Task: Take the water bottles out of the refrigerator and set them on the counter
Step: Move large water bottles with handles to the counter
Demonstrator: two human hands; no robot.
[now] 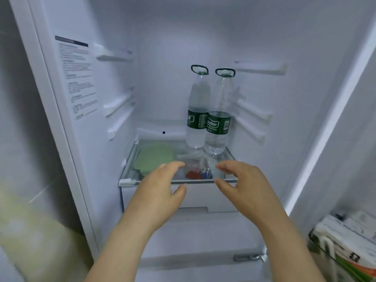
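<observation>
Well, the left bottle (196, 123) and right bottle (218, 127) stand close together at the back of a glass shelf (177, 182) in the fridge (162, 47). The left hand (160, 186) and right hand (244, 184) hang before the shelf, holding nothing, fingers (175, 164) spread and a bit bent. Both bottles hold water, so they are likely heavy, cold and slippery. Grab the middle or the top loop. A green box (156, 159) lies nearby. No bench shows.

The glass shelf (130, 181) carries two upright bottles at its far right, the left bottle (196, 127) just beside the right bottle (216, 131); a green lid (156, 159) shows at its left.
</observation>
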